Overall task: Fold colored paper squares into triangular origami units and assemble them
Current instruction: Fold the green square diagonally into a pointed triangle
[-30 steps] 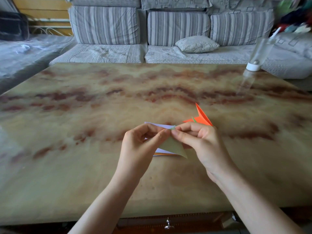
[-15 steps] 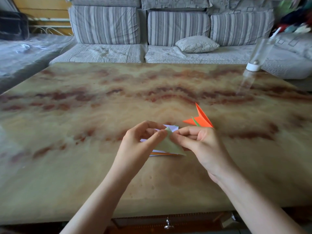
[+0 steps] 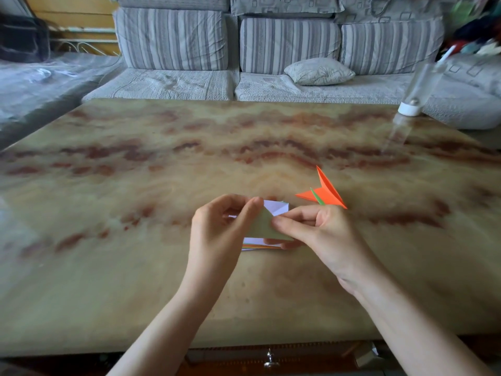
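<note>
Green paper triangle looks light, floppy and easily creased, pinched at its upper edges by left grip and right grip, best held near corners.

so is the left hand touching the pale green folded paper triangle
Touching: head view shows the left hand pinching the top of the pale green folded paper triangle.

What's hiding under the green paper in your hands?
A stack of paper squares lies on the table below the green paper: pale top sheet, orange edges. Its middle is covered by that paper.
</note>
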Motion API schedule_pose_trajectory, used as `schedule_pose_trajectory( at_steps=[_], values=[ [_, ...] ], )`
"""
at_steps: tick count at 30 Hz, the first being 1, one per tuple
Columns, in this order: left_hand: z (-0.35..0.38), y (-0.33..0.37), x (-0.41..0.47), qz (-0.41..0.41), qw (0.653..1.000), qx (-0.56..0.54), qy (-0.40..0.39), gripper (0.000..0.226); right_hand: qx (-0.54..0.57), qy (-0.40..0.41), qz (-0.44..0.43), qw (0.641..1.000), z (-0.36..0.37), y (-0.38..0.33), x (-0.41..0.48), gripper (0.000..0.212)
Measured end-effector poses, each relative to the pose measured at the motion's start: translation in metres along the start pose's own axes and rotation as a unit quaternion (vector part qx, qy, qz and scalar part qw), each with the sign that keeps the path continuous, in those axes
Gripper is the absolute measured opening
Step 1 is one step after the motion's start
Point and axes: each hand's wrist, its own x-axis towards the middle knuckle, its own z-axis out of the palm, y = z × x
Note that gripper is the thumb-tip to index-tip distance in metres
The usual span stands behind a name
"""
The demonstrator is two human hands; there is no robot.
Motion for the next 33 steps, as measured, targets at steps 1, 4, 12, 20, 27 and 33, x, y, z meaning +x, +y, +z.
schedule_pose_trajectory(
  at_steps=[1, 4, 12, 20, 27, 33],
  values=[
    [-0.001, 0.000, 0.001, -0.002, 1.000, 0.002, 0.003, 0.014, 0.005, 0.001, 0.002, 1.000, -0.001, 0.001, 0.000, 0.008],
    [-0.002, -0.001, 0.002, -0.014, 1.000, -0.005, 0.005, 0.015, 0.004, -0.002, 0.001, 1.000, -0.002, 0.001, -0.002, 0.008],
    [-0.003, -0.004, 0.003, -0.015, 1.000, 0.004, 0.011, 0.018, -0.006, -0.037, 0.005, 0.999, -0.005, -0.003, -0.007, 0.013],
    [-0.007, -0.010, 0.009, -0.031, 0.999, -0.007, 0.019, 0.018, -0.013, -0.060, 0.023, 0.998, -0.009, -0.004, -0.007, 0.017],
    [-0.025, -0.007, 0.023, -0.041, 0.995, -0.070, 0.059, 0.021, -0.020, -0.036, 0.029, 0.999, -0.021, -0.005, -0.009, 0.014],
    [-0.013, -0.006, 0.012, -0.061, 0.996, -0.064, 0.019, 0.021, 0.004, 0.010, 0.004, 1.000, -0.013, -0.006, -0.008, 0.016]
  ],
)
